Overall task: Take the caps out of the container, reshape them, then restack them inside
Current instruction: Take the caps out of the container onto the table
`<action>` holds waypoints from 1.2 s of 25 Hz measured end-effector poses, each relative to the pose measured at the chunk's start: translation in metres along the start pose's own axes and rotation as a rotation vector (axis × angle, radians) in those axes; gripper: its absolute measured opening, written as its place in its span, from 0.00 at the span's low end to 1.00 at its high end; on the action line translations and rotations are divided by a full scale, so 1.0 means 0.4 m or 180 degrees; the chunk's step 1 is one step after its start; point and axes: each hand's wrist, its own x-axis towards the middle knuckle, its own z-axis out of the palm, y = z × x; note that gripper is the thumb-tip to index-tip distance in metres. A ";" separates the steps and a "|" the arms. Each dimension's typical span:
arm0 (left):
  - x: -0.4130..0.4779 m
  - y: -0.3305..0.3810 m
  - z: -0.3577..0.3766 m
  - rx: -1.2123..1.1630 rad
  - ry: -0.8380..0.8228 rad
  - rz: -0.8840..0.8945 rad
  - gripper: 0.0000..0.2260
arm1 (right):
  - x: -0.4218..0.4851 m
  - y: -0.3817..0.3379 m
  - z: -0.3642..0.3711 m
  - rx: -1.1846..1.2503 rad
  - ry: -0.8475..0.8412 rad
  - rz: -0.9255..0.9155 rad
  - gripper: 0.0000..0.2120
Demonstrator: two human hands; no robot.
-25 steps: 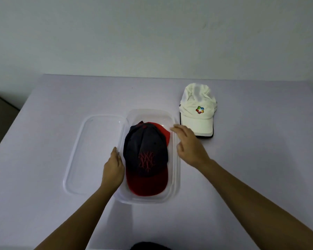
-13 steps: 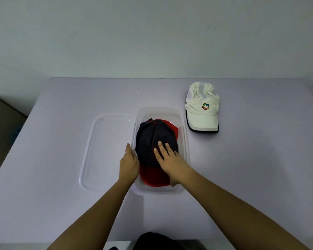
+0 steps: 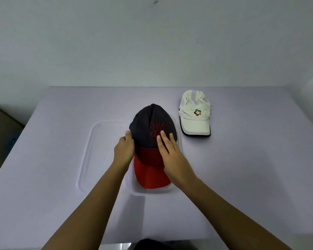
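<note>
The dark cap with the red brim sits over the clear container, in the middle of the bench. Its round top pokes up past the far edge of the box. The right hand lies flat on the cap with straight fingers. The left hand is pushed up against the cap's left side. Its fingers are hidden, so I cannot tell if they grip the cap or only touch it.

What could go wrong? The right hand only rests on top. If the left hand has no real hold, I think the cap could slip and drop back into the box. The box looks light, so it might slide or tip if the brim catches its edge. A hard push from the flat hand could also squash the soft top.

A second ago the cap lay low inside the box, the right hand was at the box's right edge, and the left hand was at its left edge. Now both hands are on the cap and it has come up higher. The white cap has stayed on the bench to the right, and the lid still lies just left of the box
</note>
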 end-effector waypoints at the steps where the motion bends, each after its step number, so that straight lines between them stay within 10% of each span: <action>1: -0.014 0.035 0.007 -0.0572 -0.0333 -0.0279 0.22 | -0.010 -0.003 -0.010 -0.0089 0.0245 -0.0069 0.30; 6: -0.078 0.133 0.107 -0.1562 -0.0388 0.0099 0.16 | -0.089 0.055 -0.096 0.0466 0.1060 0.0059 0.46; 12: -0.192 0.079 0.304 -0.1247 -0.0766 0.0053 0.11 | -0.297 0.239 -0.165 0.3857 0.0566 0.1424 0.46; 18: -0.224 -0.102 0.481 -0.0555 -0.0915 -0.0904 0.18 | -0.413 0.366 -0.057 0.3222 -0.0059 0.2291 0.41; 30: -0.178 -0.176 0.583 0.0927 -0.0815 0.0172 0.25 | -0.332 0.492 0.065 0.1968 -0.0628 0.1929 0.44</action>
